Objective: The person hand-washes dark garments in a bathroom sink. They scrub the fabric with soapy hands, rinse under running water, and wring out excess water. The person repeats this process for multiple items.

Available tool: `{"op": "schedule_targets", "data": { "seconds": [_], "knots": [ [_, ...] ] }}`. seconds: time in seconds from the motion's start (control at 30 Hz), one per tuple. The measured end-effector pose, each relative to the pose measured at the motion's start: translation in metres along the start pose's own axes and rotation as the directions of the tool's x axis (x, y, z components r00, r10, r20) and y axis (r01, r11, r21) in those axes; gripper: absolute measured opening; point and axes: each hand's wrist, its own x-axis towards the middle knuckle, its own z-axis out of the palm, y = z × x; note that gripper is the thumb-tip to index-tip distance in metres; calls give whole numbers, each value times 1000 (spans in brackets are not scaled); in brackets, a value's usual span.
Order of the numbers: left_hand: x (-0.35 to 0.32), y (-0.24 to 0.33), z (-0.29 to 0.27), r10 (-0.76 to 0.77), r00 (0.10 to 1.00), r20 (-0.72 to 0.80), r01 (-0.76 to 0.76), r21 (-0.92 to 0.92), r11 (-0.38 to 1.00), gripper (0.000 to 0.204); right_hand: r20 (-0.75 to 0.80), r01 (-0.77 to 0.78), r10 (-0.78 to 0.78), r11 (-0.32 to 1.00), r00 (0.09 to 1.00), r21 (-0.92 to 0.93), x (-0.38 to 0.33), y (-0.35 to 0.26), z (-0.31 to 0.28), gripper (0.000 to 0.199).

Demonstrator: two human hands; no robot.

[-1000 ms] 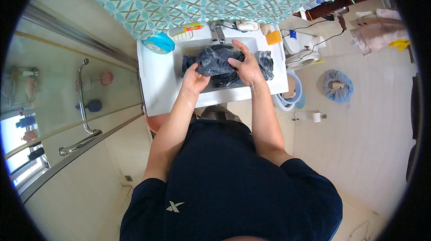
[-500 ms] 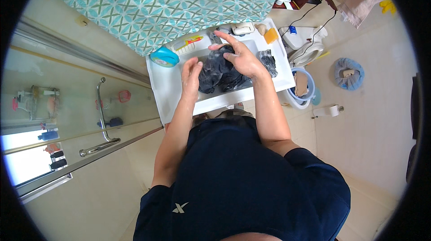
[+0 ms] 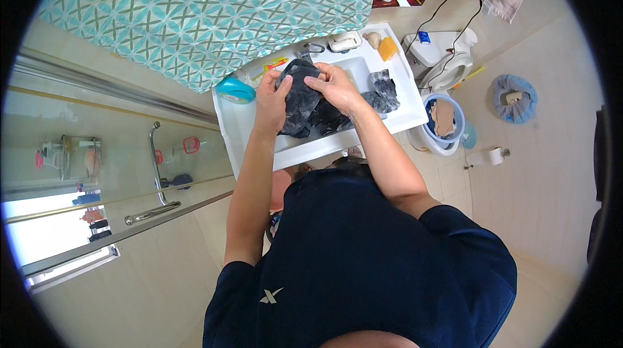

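Observation:
Over the white sink, my left hand and my right hand hold up a dark, wet cloth with greyish suds on it. Both thumbs press on its near face, and the other fingers are partly hidden behind it. More dark fabric lies below in the basin. To the right, a crumpled dark cloth with suds rests over the basin's edge. Behind my hands is the faucet.
A teal bottle and a yellow-red brush lie on the sink's left. At the back right are a white soap dish and an orange-yellow block. A patterned curtain hangs behind. Right stand a bucket of clothes and a toilet.
Both hands were apart and raised over the fabric, fingers spread. They have closed on the dark cloth and lifted part of it. The view has shifted slightly.

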Motion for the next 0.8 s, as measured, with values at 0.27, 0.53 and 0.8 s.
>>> {"op": "schedule_targets", "data": {
  "seconds": [0.27,0.53,0.8],
  "knots": [
    [0,8,9,-146,987,-67,127,-230,965,10,-186,286,-284,958,941,-17,20,16,-21,27],
    [1,0,21,58,982,-182,-40,103,994,5,-348,268,-466,832,813,-486,14,2,-23,25],
    [-7,28,46,63,970,234,-206,657,725,35,-171,533,-636,740,752,-410,7,-12,-27,16]
  ]
}}
